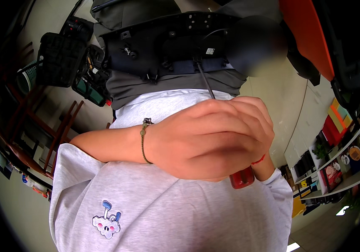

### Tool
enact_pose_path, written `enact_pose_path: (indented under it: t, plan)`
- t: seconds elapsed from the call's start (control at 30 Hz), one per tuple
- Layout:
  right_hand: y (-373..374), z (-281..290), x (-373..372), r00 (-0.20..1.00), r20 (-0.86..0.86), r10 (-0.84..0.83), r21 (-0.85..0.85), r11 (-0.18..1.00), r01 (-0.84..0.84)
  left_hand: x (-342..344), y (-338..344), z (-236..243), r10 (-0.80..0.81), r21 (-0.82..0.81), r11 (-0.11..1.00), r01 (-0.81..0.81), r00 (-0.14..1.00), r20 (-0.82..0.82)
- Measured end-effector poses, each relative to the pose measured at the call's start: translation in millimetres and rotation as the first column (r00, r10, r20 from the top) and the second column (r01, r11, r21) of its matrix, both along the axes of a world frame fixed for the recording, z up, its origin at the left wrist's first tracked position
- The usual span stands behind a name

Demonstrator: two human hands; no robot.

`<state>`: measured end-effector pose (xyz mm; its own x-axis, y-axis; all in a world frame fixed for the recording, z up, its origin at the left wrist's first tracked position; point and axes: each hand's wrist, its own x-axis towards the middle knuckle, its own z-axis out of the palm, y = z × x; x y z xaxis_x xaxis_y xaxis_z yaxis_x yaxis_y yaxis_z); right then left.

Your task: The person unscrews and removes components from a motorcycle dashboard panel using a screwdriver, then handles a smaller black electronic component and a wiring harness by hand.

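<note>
A screwdriver with a dark shaft point(205, 80) and a red handle point(242, 179) runs from my hands to a black plastic panel point(146, 52) lying across my lap. The shaft's tip meets a fitting on the panel's near edge. My left hand point(211, 136), with a braided bracelet at the wrist, is closed around the screwdriver's handle. Its back faces up, so its fingertips are hidden. My right hand is nearly all behind the left one; only the wrist point(265, 169) with a red cord shows, and its fingers cannot be seen.
Right of the panel stands a large orange and black part point(308, 35). An open black case point(60, 59) and a bag of tools point(91, 80) lie on the floor at left, near a green basket point(28, 77) and wooden furniture. Shelves with colourful goods point(333, 172) line the right.
</note>
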<state>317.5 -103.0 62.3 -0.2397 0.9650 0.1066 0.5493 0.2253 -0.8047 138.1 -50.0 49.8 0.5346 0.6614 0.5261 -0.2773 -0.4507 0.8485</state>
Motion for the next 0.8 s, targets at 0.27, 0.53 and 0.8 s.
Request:
enact_pose_path:
  t: [0.27,0.53,0.8]
  plan:
    - [3,-10,-17,0.999,0.043,-0.026,0.039,0.999,0.025,1,-2,7,-0.015,0.032,0.999,0.017,0.999,-0.042]
    - [2,-15,-2,0.996,0.077,0.047,0.076,0.996,-0.053,5,-6,7,-0.026,-0.113,0.993,0.026,1.0,0.005]
    - [6,-11,-4,0.989,-0.004,0.145,-0.053,0.988,-0.145,5,-8,3,-0.047,-0.125,0.991,0.052,0.998,0.042]
